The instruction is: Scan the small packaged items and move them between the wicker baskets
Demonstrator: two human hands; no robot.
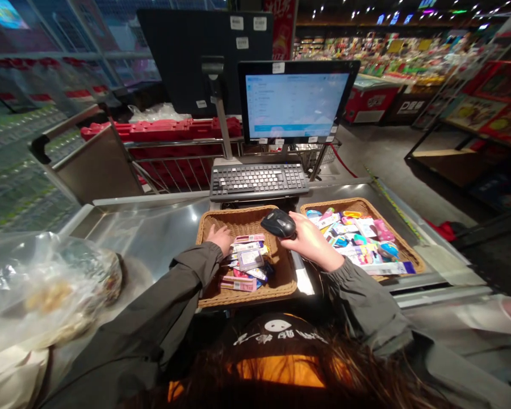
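Note:
My right hand (309,238) is wrapped round a black barcode scanner (278,223), held above the gap between two wicker baskets, its head over the left one. My left hand (221,238) reaches into the left basket (287,278) with its fingers stretched out, beside a pile of small packs. A pink-and-white packet (238,283) and a clear flat pack with a white label (250,259) lie in that pile. In the right basket (413,258) are several colourful small packaged items (357,238), some of them blue, pink or orange.
Behind the baskets are a keyboard (259,179) and a lit monitor (298,105), with a second dark screen (187,51) to its left. A filled clear plastic bag (46,289) is on the left of the metal counter (145,227). Red crates (166,130) stand beyond.

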